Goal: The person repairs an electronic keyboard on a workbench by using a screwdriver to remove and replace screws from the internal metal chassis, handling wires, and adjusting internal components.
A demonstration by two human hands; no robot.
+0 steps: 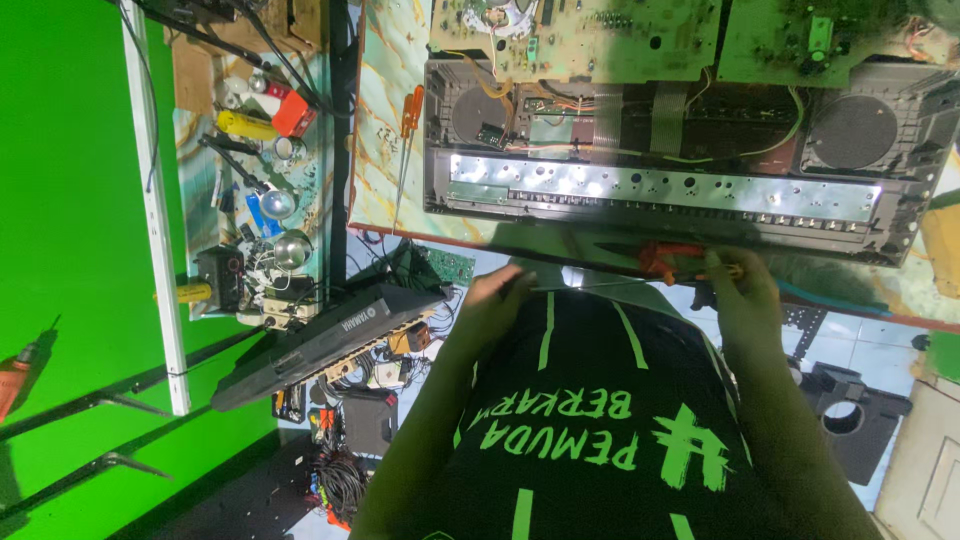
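Gripping a screwdriver (672, 262) lying crosswise, right hand (742, 290) clasps its handle; left hand (492, 298) pinches the shaft.

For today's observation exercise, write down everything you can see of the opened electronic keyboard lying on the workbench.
The opened keyboard lies flat along the marbled bench, its dark plastic shell facing the camera with the cover off. A long shiny metal strip with holes runs its length. Round speakers sit at both ends, with wires and ribbon cables between them. Greenish circuit boards rest along its far edge. The right hand, holding an orange-handled screwdriver, is at its near edge; the left hand is just below it.
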